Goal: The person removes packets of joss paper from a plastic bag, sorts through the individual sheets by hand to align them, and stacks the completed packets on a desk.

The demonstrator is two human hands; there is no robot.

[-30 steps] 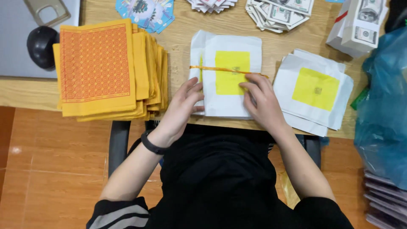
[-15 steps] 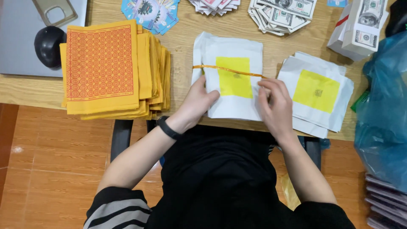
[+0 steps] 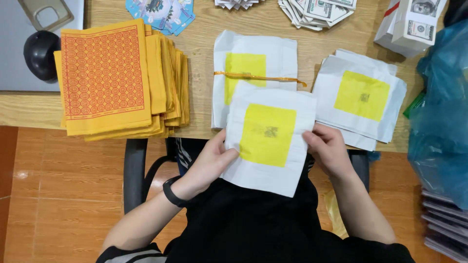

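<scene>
Above the lap, both hands (image 3: 270, 158) grip white-and-yellow sheets (image 3: 268, 139).

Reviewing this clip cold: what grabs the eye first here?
Centre frame, the left hand and right hand hold a white sheet with a yellow square above the lap. Behind it on the wooden desk lies a banded white stack, and far left a thick orange-printed yellow paper pile.

A white paper sheet with a yellow square (image 3: 267, 139) is now lifted off the banded stack (image 3: 253, 78) and drawn toward the body. The left hand (image 3: 207, 165) and right hand (image 3: 329, 151), earlier pressing on that stack, now grip the sheet's two side edges, clear of the counter (image 3: 204, 44).
</scene>
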